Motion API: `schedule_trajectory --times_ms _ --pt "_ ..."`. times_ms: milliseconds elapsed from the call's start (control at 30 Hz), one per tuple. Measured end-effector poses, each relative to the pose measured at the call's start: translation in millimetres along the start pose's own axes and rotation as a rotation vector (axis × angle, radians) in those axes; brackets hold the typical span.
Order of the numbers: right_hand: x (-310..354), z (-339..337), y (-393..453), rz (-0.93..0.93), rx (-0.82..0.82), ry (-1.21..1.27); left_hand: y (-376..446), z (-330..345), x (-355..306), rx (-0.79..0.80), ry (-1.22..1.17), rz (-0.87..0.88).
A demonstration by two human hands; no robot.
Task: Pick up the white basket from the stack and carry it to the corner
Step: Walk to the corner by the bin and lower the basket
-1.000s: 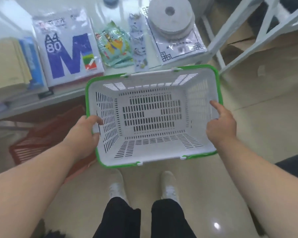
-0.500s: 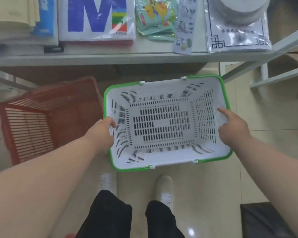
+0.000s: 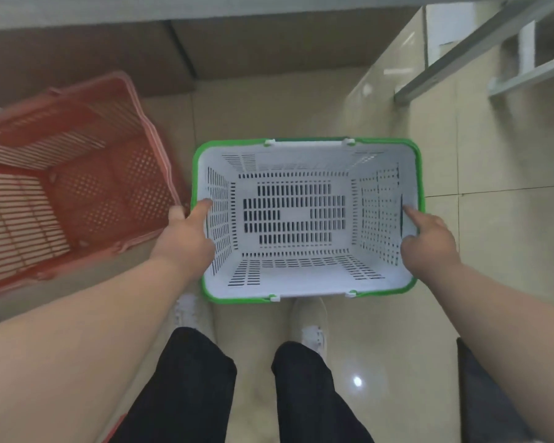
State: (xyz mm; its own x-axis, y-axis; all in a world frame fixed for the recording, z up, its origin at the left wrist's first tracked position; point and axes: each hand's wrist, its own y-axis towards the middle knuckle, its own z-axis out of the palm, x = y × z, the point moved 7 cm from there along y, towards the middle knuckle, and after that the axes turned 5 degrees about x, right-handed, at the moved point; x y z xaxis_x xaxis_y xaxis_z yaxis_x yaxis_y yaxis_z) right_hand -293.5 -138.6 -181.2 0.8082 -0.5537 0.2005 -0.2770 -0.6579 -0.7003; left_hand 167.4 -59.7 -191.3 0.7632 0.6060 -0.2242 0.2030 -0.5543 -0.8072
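Note:
A white slotted basket [image 3: 295, 282] with a green rim hangs level in front of me above the tiled floor, empty inside. My left hand [image 3: 186, 238] grips its left wall, thumb hooked inside the rim. Its right wall is held the same way by my right hand [image 3: 429, 241], thumb inside and fingers outside. The basket sits just above my two white shoes.
A red slotted basket [image 3: 77, 193] stands on the floor to the left, almost touching the white one. A shelf edge [image 3: 205, 8] runs along the top with brown cartons under it. White metal rack legs [image 3: 480, 49] stand at the upper right. A dark object [image 3: 493, 394] is at the lower right.
My view has tipped downward, so the shelf goods have left the frame. The white basket has come lower and to the right, beside the red basket, both hands still on it.

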Motion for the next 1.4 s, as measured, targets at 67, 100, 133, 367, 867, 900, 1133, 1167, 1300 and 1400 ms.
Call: schedule_trajectory --times_ms 67,100,133,367,867,900,1133,1167,1300,1400 --pt "-2.6 11.5 11.2 0.022 0.037 0.001 4.0 5.3 -1.8 0.006 -0.008 -0.002" --pt "-3.6 15.1 17.2 0.042 0.050 -0.001 5.9 7.0 -3.1 0.001 -0.008 -0.002" --pt "-4.7 17.1 22.6 0.065 0.058 0.004 6.8 8.1 -4.1 -0.010 -0.010 -0.005" --pt "4.5 -4.8 11.0 0.030 0.017 -0.057 -11.3 3.3 -6.8 -0.085 -0.173 -0.014" --pt "136.5 -159.9 -176.6 -0.208 -0.069 -0.112 -201.4 -150.6 10.5 -0.073 -0.288 0.123" --pt "155.5 -160.5 -186.5 -0.239 -0.071 -0.110 -210.6 -165.8 22.4 -0.099 -0.288 0.121" --pt "290.6 -123.8 -250.9 -0.473 -0.054 -0.093 -265.2 -247.8 130.8 -0.263 -0.353 0.051" --pt "308.8 -112.7 -257.6 -0.504 -0.046 -0.088 -268.5 -254.7 150.4 -0.287 -0.374 0.037" --pt "371.4 -48.0 -273.6 -0.581 0.010 -0.146 -261.8 -269.0 237.5 -0.362 -0.495 -0.027" --pt "405.4 8.6 -283.0 -0.642 0.064 -0.179 -250.0 -272.5 298.3 -0.404 -0.577 -0.099"
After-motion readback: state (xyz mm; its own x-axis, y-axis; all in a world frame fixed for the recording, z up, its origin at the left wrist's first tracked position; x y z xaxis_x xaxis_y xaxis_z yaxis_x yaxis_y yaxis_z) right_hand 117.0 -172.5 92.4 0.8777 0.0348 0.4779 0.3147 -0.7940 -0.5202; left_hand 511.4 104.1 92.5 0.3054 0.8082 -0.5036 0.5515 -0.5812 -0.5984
